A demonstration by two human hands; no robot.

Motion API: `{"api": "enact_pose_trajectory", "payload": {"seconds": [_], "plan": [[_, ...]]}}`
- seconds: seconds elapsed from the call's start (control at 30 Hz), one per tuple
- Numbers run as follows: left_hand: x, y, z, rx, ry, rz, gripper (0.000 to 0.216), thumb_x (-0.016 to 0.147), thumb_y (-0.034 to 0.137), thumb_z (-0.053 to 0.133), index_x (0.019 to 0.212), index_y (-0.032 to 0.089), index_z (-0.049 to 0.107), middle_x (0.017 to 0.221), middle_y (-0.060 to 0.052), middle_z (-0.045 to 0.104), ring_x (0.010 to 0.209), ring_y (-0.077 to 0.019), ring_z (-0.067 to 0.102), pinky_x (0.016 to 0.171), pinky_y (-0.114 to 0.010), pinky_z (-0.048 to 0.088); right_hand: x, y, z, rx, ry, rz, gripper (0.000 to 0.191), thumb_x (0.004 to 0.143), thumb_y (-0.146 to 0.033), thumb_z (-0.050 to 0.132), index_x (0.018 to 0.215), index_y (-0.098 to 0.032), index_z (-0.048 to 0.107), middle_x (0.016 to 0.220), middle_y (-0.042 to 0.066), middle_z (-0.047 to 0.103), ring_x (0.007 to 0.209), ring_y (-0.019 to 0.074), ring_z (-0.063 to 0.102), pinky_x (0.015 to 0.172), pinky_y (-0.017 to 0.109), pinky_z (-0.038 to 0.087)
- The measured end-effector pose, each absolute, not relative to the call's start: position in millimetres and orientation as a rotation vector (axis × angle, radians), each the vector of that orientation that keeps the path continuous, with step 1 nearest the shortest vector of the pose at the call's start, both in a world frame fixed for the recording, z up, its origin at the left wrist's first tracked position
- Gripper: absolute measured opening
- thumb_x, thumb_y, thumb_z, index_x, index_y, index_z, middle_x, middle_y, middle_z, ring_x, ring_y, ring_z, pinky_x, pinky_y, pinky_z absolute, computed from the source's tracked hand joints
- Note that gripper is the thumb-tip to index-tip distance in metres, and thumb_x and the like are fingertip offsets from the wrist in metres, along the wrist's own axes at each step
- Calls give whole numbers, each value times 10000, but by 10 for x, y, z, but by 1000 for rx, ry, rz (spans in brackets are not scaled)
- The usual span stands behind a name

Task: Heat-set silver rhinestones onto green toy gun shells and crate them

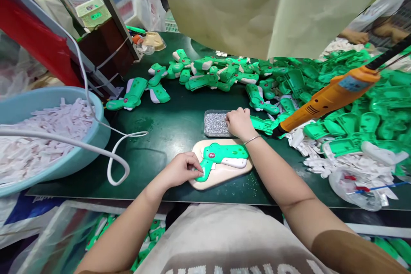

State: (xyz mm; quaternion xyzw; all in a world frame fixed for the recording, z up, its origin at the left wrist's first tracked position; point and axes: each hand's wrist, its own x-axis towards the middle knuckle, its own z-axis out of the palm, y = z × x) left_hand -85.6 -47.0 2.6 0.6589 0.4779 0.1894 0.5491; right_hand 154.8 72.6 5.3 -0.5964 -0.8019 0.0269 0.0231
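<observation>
A green and white toy gun (223,157) lies on a beige jig block (221,174) near the table's front edge. My left hand (183,168) is closed on the toy's grip at its left end. My right hand (239,122) rests, fingers bent down, on the right side of a small tray of silver screws (214,123) just behind the jig; whether it pinches a screw is hidden. A thin bracelet circles that wrist.
An orange electric screwdriver (330,95) hangs at the right. Assembled green toys (205,75) are piled behind, and green shells (359,107) heap at the right. A blue basin of white parts (48,132) and a white cable (96,145) sit left. Another person's arm (356,36) shows far right.
</observation>
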Motion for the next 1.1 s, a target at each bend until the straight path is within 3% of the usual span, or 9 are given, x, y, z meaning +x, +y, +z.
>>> {"api": "enact_pose_trajectory", "payload": {"seconds": [0.1,0.3,0.5,0.7,0.8,0.93,1.1], "plan": [[-857,-434,57,1550,1116,390,67,621,225,800,686,211,788,774,-23,632,659,-138,553,599,-243,453,1530,751,108,-1849,-2545,261,190,902,-187,563,953,-159,744,1057,149,745,1052,312,561,908,449,323],[-925,-449,131,1508,1117,392,206,599,219,774,802,194,748,751,6,622,679,-138,542,622,-240,460,1539,772,185,-1916,-2449,438,206,904,-153,570,908,-195,771,983,82,786,978,247,668,966,409,356],[-1023,-651,80,1396,1199,586,252,703,343,759,879,165,734,771,-28,665,701,-149,572,649,-262,504,1696,719,93,-1858,-2191,558,151,859,-185,660,925,-216,793,992,53,798,943,224,710,870,313,480],[-1053,-751,110,1407,1261,667,278,751,406,737,880,159,741,762,-49,695,690,-158,603,626,-262,515,1778,706,62,-1673,-2245,497,233,888,-114,563,947,-189,775,1035,108,782,989,260,706,950,408,478],[-1046,-769,129,1443,1286,682,269,766,410,725,875,164,745,760,-48,696,689,-162,614,616,-260,516,1707,561,96,-1514,-2112,595,157,852,-123,623,901,-185,758,941,85,776,886,229,703,874,381,511],[-1043,-786,128,1491,1311,680,238,781,386,707,882,174,749,772,-43,697,689,-162,620,612,-259,512,1542,160,102,-1098,-2105,967,63,849,-192,701,806,-195,747,790,27,737,743,168,668,720,292,514],[-1033,-772,125,1536,1353,684,234,779,372,682,879,174,756,758,-39,696,657,-152,590,593,-253,479,1398,-175,-26,-807,-2347,778,74,865,-225,745,797,-200,759,958,61,726,920,196,633,849,364,465]]}}
